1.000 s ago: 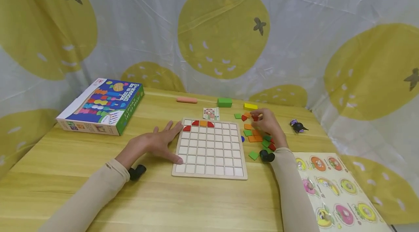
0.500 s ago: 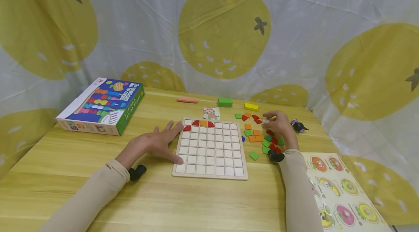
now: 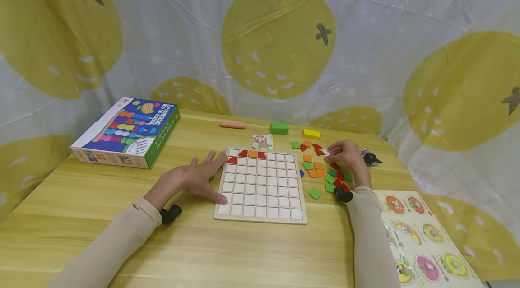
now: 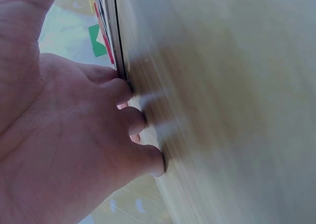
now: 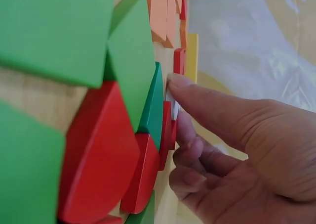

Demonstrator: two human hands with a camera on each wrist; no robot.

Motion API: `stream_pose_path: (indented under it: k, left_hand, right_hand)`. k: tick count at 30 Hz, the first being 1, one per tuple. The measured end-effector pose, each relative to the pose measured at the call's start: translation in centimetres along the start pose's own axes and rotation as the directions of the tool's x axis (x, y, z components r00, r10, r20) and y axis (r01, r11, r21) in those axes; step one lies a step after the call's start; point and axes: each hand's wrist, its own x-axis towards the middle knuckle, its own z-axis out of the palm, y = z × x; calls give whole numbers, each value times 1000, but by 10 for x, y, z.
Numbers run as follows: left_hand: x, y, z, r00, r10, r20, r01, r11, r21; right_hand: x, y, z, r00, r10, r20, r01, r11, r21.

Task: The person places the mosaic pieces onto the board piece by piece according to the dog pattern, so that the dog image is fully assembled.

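In the head view a wooden grid board [image 3: 261, 188] lies on the table, with several red quarter-round pieces [image 3: 262, 155] and an orange square [image 3: 253, 154] in its top rows. My left hand [image 3: 195, 179] is spread along the board's left edge, its thumb on the lower left corner. My right hand [image 3: 346, 158] pinches a small white piece [image 3: 326, 152] among the loose pieces. In the right wrist view the thumb lies against that white piece [image 5: 174, 105], partly hidden, beside red pieces [image 5: 101, 155] and green ones [image 5: 131, 61].
A picture card [image 3: 262, 141] lies behind the board. Farther back are a pink stick [image 3: 233, 125], a green block [image 3: 279, 128] and a yellow block [image 3: 311, 133]. A game box [image 3: 126, 130] stands left. A fruit puzzle board [image 3: 426, 234] and a dark small object [image 3: 370, 158] are right.
My right hand has moved right from the red and orange pieces to the white piece, which has since shifted slightly toward me and left. The left hand stays in place.
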Motion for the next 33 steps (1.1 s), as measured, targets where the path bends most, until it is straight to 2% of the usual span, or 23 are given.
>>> stream_pose_path:
  k: [6, 16, 23, 30, 33]
  left_hand:
    - [-1, 0, 0, 1000, 14, -2, -14, 1000, -3]
    - [-2, 0, 0, 1000, 10, -1, -10, 1000, 0]
    - [-2, 1, 0, 1000, 3, 0, -3, 1000, -4]
    - [-4, 2, -1, 1000, 2, -1, -2, 1000, 1]
    - [-4, 3, -1, 1000, 12, -1, -12, 1000, 1]
  right_hand:
    - [0, -3, 0, 999, 30, 31, -29, 999, -25]
    - [-1, -7, -1, 994, 15, 109, -6, 997, -79]
    - [-1, -17, -2, 984, -86, 157, 107, 986, -131]
    - [0, -37, 10, 971, -190, 144, 192, 981, 1]
    - [2, -46, 21, 955, -250, 160, 240, 968, 78]
